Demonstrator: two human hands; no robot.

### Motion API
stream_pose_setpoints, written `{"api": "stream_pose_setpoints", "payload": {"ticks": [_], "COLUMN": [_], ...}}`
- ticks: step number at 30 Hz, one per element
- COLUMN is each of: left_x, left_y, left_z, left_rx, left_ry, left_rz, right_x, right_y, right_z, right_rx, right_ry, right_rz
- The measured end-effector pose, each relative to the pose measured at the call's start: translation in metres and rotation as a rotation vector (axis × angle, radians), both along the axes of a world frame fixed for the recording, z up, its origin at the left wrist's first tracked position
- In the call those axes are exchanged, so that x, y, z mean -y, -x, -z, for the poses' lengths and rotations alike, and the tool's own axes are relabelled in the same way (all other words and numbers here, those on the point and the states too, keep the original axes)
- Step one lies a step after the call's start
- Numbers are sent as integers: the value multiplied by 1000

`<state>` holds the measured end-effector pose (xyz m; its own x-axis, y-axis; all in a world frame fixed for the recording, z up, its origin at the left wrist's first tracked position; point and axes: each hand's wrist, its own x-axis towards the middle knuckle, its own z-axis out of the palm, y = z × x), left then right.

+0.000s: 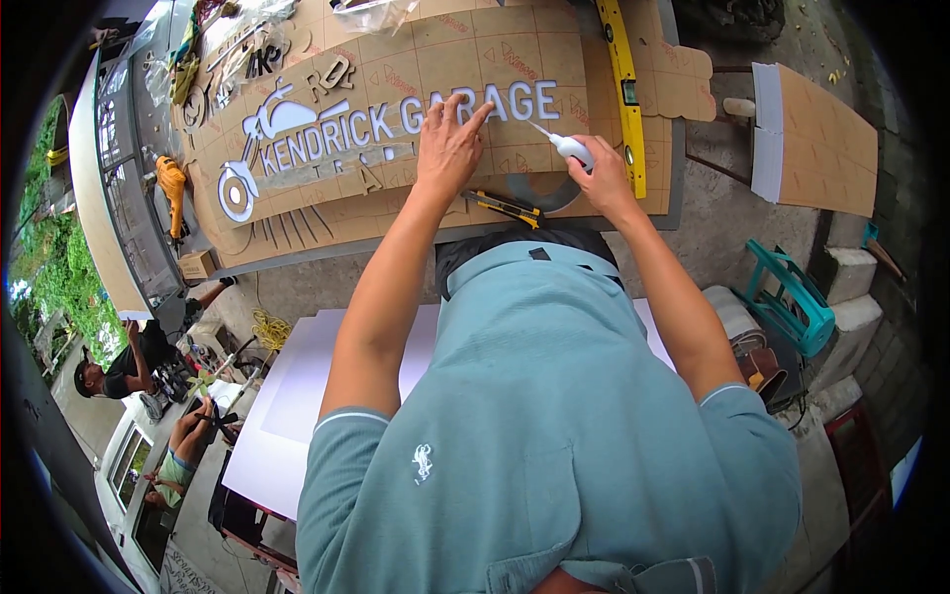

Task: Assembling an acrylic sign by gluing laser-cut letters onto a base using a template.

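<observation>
A brown paper-covered sheet [534,59] lies on the worktable, with white letter shapes [327,144] and a white motorcycle shape [282,117] showing in it. My left hand [452,144] rests on the lettering with its fingers spread and nothing in its grasp. To its right, my right hand [602,176] grips a small white squeeze bottle [571,148]. The bottle's thin nozzle points up and left, its tip close to the last letters; whether it touches them I cannot tell. Below the lettering, a loose brown letter [367,178] lies near my left wrist.
A yellow spirit level [625,89] lies along the sheet's right side. Near my waist is a yellow-and-black utility knife [503,208]. An orange power tool [171,188] sits at the table's left edge. A teal stool [789,292] stands right; two people are at lower left.
</observation>
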<state>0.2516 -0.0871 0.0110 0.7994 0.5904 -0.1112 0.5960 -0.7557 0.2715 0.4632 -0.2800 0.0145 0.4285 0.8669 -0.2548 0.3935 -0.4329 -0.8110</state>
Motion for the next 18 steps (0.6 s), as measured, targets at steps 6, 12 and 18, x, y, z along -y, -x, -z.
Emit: {"api": "stream_pose_setpoints", "payload": {"ticks": [6, 12, 18], "left_x": [1, 1, 2], "left_y": [0, 1, 1], "left_z": [1, 1, 1], "left_rx": [-5, 7, 12], "left_ry": [-5, -3, -13], "left_rz": [-7, -1, -4], "right_x": [-3, -4, -4], "right_y": [-1, -2, -4], "right_z": [-4, -6, -5], "right_rx": [34, 60, 75], "right_ry": [16, 32, 43], "right_rz": [1, -21, -29]}}
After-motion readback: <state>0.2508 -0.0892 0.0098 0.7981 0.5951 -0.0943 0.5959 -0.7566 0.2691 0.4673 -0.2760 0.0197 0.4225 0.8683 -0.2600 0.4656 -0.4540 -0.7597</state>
